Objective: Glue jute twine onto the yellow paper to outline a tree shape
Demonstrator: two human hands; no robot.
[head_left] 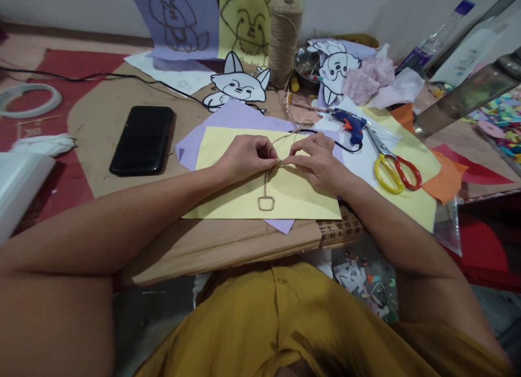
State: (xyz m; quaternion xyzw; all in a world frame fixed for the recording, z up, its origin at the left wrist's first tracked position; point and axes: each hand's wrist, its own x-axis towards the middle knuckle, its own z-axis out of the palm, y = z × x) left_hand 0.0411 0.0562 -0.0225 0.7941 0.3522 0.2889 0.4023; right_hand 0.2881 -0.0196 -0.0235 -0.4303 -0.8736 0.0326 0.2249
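Note:
A yellow sheet of paper (228,198) lies in front of me on top of purple paper (191,144). Twine (266,187) forms a line on the yellow sheet, ending in a small rounded square near its lower edge. My left hand (248,159) pinches the twine above that line, thumb and finger together. From the other side my right hand (315,161) meets it, its index fingertip pressed to the same spot and its other fingers curled. A loose length of twine runs up behind the hands. What the right fingers grip is partly hidden.
Behind stand a twine spool (285,40), fox cutouts (240,84) and a bowl (307,65). A blue glue gun (350,125) and scissors (393,168) lie to the right. A black phone (142,140) and tape roll (30,100) are left. Bottles (468,97) stand far right.

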